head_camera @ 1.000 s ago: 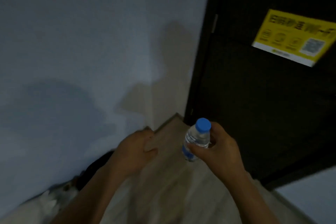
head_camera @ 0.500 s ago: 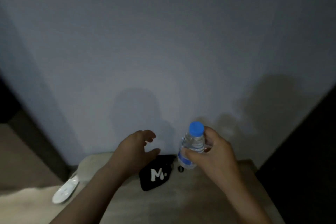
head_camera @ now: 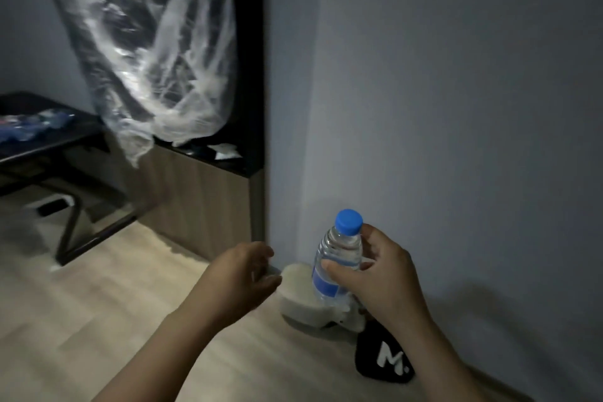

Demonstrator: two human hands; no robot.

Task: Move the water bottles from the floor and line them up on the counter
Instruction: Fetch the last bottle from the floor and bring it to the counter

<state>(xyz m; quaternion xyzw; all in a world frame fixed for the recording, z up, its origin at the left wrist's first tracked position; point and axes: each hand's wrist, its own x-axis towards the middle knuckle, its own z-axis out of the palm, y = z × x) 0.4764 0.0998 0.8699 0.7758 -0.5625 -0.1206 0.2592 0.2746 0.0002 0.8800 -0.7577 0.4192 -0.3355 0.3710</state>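
One water bottle (head_camera: pixel 337 258), upright, is in the grip of the right hand (head_camera: pixel 381 281), above the floor (head_camera: pixel 98 303). The left hand (head_camera: pixel 241 277) is loosely curled, holding nothing. A white slipper (head_camera: pixel 301 302) and black pouch (head_camera: pixel 385 365) lie beneath, the bench (head_camera: pixel 243 168) beyond.

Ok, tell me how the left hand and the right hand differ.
The right hand grips the water bottle upright; the left hand holds nothing. The right hand's fingers wrap the bottle; the left hand's fingers are loosely curled. Both are bare, held out above the floor.
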